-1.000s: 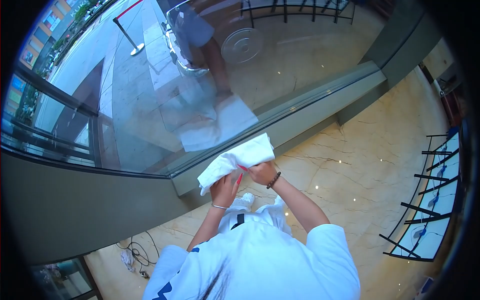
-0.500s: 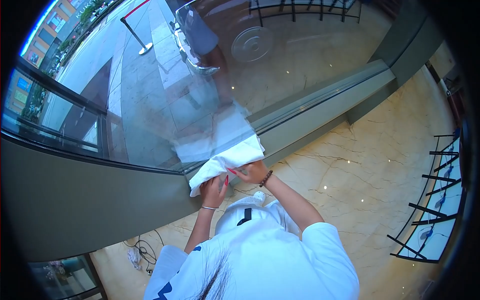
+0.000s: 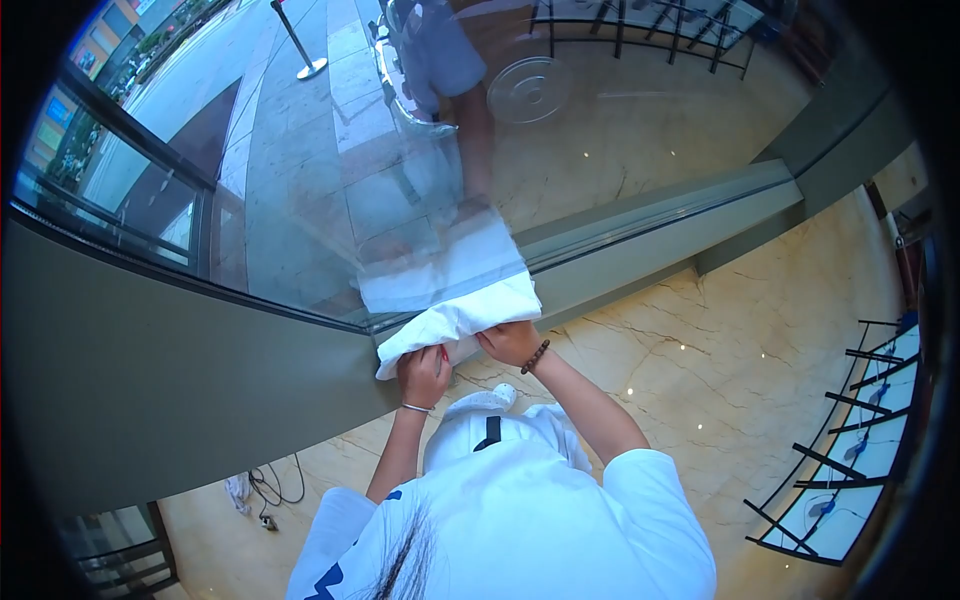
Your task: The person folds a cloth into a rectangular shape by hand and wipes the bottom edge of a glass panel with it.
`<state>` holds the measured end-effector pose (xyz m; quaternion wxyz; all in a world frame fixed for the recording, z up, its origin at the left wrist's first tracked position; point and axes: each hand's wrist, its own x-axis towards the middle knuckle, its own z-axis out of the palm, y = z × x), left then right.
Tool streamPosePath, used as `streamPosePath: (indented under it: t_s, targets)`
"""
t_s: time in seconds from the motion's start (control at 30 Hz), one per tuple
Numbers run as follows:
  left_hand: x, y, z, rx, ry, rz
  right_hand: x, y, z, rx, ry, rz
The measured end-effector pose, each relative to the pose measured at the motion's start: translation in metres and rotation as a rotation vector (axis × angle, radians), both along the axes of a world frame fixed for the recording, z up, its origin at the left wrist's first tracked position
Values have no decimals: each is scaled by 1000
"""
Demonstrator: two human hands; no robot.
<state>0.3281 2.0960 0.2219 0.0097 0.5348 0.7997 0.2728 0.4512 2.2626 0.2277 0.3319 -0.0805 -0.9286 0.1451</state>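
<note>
A white cloth (image 3: 462, 312) lies along the grey sill at the corner of a large window (image 3: 300, 200), and its reflection shows in the glass. My left hand (image 3: 423, 374) is closed on the cloth's near left edge. My right hand (image 3: 510, 344) grips the near edge further right, its fingertips partly hidden by the cloth. A thin light bracelet (image 3: 416, 408) circles my left wrist, and a dark beaded bracelet (image 3: 536, 357) my right.
The grey window ledge (image 3: 660, 230) runs off to the upper right. A grey panel (image 3: 180, 390) stands at left. Black cables (image 3: 275, 485) lie on the marble floor. At right is a rack with black bars (image 3: 840, 460). Outside stands a barrier post (image 3: 298, 45).
The view has shifted slightly. The cloth is spread a little straighter between my hands, and the fingers of both hands have curled in under its near edge.
</note>
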Motion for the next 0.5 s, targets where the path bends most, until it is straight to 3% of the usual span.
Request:
streamPosePath:
  t_s: [0.07,0.5]
  targets:
    - [3,2,9,142,145,43,-4,-6,2,45,59,-35]
    - [22,12,-24,64,391,168,21,0,-18,-35,-23,-112]
